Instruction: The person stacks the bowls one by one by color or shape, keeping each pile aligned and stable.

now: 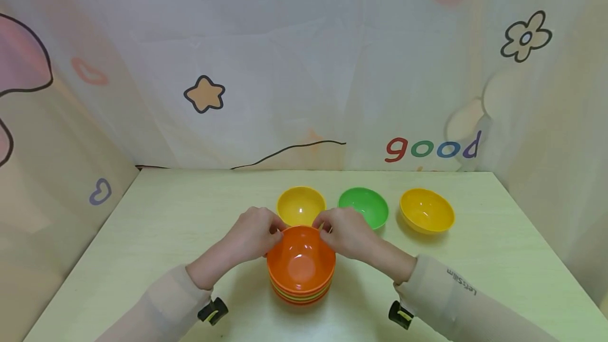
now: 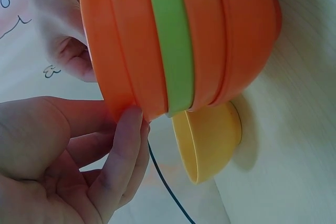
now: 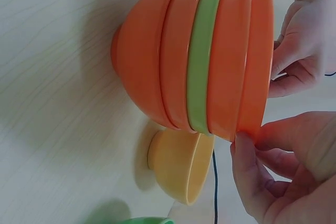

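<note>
A stack of nested bowls stands on the table in front of the person, with an orange bowl (image 1: pixel 301 265) on top. Below it, the wrist views show more orange bowls and one green bowl (image 2: pixel 170 40) in the middle of the stack. The left hand (image 1: pixel 256 234) pinches the top orange bowl's rim at its far left side. At the far right side of the same rim, the right hand (image 1: pixel 347 231) pinches with thumb and fingers. Both thumbs lie on the inner side of the rim.
Just behind the stack sits a yellow bowl (image 1: pixel 300 202). To its right are another green bowl (image 1: pixel 366 205), partly behind the right hand, and a second yellow bowl (image 1: pixel 427 212). A patterned cloth (image 1: pixel 304 67) hangs behind the pale table (image 1: pixel 180 215).
</note>
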`<state>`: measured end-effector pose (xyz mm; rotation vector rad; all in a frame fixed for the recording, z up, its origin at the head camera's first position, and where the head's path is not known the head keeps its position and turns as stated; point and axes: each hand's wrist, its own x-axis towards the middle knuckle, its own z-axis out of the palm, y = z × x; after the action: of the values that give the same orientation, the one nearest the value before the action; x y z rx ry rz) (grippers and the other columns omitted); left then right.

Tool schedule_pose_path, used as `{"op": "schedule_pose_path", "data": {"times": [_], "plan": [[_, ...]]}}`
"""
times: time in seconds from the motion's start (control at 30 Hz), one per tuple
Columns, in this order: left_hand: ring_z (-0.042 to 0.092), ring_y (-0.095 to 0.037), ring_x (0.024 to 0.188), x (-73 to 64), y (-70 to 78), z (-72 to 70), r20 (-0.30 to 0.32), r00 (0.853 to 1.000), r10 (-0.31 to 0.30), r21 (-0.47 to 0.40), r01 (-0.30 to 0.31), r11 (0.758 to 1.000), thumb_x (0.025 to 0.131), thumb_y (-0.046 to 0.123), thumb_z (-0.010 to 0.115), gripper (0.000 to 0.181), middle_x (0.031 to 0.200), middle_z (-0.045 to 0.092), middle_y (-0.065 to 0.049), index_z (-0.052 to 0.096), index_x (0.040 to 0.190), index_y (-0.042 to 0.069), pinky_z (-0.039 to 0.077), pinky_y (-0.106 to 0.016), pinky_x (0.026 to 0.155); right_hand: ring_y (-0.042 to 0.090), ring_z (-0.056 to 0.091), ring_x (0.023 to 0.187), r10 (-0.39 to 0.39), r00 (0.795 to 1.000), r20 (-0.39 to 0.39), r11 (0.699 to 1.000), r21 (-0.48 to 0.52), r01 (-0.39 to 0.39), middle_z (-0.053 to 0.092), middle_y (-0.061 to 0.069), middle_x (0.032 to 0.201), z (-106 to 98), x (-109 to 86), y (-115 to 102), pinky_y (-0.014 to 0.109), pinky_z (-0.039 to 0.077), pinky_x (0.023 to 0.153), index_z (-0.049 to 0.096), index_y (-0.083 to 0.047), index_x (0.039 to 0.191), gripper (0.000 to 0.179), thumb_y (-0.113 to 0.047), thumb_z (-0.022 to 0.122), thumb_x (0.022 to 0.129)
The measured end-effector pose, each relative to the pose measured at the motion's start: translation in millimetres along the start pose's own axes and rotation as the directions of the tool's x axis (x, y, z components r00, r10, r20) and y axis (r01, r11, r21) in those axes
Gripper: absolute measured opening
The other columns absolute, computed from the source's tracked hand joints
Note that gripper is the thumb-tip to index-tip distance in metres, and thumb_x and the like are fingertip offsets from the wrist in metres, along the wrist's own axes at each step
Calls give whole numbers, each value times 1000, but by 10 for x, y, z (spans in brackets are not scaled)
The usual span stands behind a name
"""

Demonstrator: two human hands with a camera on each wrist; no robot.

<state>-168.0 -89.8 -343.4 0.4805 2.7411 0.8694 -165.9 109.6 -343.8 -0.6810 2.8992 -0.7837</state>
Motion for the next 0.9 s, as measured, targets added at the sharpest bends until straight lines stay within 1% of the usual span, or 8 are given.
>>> {"op": "schedule_pose_path", "data": {"times": [0.23,0.47,0.73,0.9], "plan": [[54,-11,52,4,-3,-3,-13,1000,6,7,-6,1000,83,6,63,13,71,60,-1,72,93,5,48,-19,48,9,48,55,-6,1000,-5,1000,-1,6,60,-1,67,4,-6,9,18,43,49,69,-7,85,10,-2,62,79],[54,-11,53,8,3,-1,-16,1000,6,11,-6,1000,83,6,63,13,72,60,-1,72,93,5,48,-19,48,10,49,56,7,1000,4,1000,3,-7,60,-2,68,4,-1,7,18,44,50,69,-8,85,11,-2,62,79],[54,-12,54,3,12,-1,-3,1000,-11,-6,11,1000,84,6,63,13,73,60,-2,71,94,5,49,-19,48,9,50,56,17,1000,5,1000,7,-17,61,-2,69,5,-2,11,19,45,50,69,-10,85,13,-2,61,79],[54,-12,54,2,16,-9,-7,1000,-20,-6,19,1000,83,6,64,13,73,60,-2,72,93,5,49,-19,49,10,50,58,20,1000,5,1000,1,-20,61,-2,70,10,4,15,19,45,50,69,-10,85,12,-3,62,79]]}}
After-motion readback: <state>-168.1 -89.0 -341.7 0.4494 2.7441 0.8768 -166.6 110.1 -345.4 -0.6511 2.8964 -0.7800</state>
